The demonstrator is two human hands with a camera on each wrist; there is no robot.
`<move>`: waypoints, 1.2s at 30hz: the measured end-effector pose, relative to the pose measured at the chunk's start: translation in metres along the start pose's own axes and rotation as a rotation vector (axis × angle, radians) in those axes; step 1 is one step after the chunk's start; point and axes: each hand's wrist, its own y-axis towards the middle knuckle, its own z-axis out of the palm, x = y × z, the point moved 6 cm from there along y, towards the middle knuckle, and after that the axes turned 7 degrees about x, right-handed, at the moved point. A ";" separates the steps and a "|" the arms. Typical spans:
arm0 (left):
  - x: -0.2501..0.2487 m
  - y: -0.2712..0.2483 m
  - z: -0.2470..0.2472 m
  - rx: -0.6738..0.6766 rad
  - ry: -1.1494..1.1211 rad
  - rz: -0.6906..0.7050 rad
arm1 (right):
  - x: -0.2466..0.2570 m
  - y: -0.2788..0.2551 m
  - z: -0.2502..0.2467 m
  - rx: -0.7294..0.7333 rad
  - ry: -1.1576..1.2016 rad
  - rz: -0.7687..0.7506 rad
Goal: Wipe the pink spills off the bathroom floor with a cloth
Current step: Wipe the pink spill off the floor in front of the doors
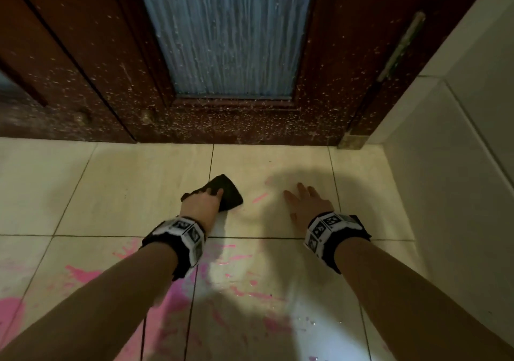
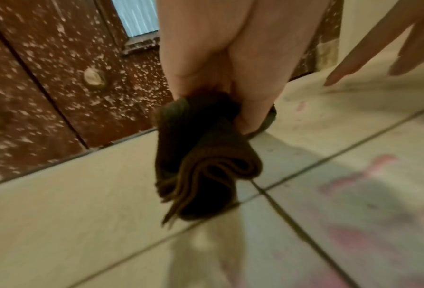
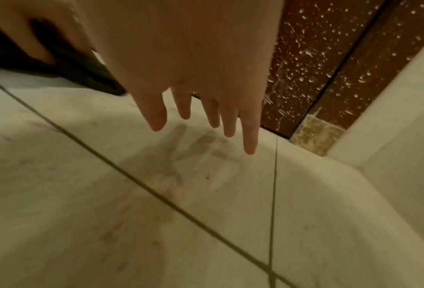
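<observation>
Left hand (image 1: 200, 203) grips folded dark cloth (image 1: 226, 193) on floor tile (image 1: 133, 188); right hand (image 1: 307, 203) hovers, fingers (image 3: 250, 134) spread wide, empty; pink streak (image 1: 260, 198) between them.

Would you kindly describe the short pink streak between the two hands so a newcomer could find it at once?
Start at the dark wooden door and drop to the pale floor tile just below it. There, between the cloth in the left hand and the right hand, lies the pink streak. Unlike the broad pink splashes nearer the person, it is one thin slanted dash.
</observation>
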 end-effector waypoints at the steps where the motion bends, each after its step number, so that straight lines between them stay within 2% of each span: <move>1: -0.005 -0.007 0.008 -0.013 0.021 0.032 | -0.004 0.002 0.001 -0.022 0.003 0.002; 5: -0.025 -0.040 0.039 -0.002 0.124 0.196 | -0.011 0.004 0.003 -0.067 0.012 -0.008; 7: -0.027 -0.046 0.042 -0.005 0.102 0.265 | -0.011 0.003 0.005 -0.089 0.006 -0.009; 10: -0.012 -0.049 0.012 -0.092 -0.181 0.325 | -0.008 0.002 0.005 -0.118 0.002 -0.003; 12: 0.007 -0.043 -0.019 -0.171 -0.385 0.269 | -0.007 0.002 0.000 -0.149 0.007 -0.007; 13: 0.016 -0.035 -0.032 -0.226 -0.406 0.224 | -0.007 0.002 -0.002 -0.164 0.001 -0.009; 15: 0.028 -0.017 -0.056 -0.303 -0.323 0.097 | -0.008 0.002 -0.007 -0.184 0.001 -0.008; 17: 0.027 0.004 -0.072 -0.266 -0.180 0.002 | -0.011 0.004 -0.011 -0.191 0.021 -0.005; 21: 0.001 0.038 -0.060 -0.051 -0.032 0.033 | -0.016 0.007 -0.016 -0.185 0.028 0.007; 24: -0.016 0.039 -0.048 -0.077 0.100 0.055 | -0.021 0.010 -0.014 -0.162 0.016 -0.001; 28: -0.035 0.016 -0.031 -0.153 0.179 0.229 | -0.029 0.009 -0.004 -0.125 0.021 -0.041; 31: -0.038 -0.001 -0.013 -0.207 0.031 0.322 | -0.031 0.007 -0.006 -0.135 0.028 -0.058; 35: -0.049 -0.022 0.004 -0.262 0.017 0.477 | -0.029 0.008 -0.008 -0.142 0.036 -0.064; 36: -0.051 -0.024 0.002 -0.233 0.017 0.502 | -0.029 0.007 -0.008 -0.141 0.035 -0.066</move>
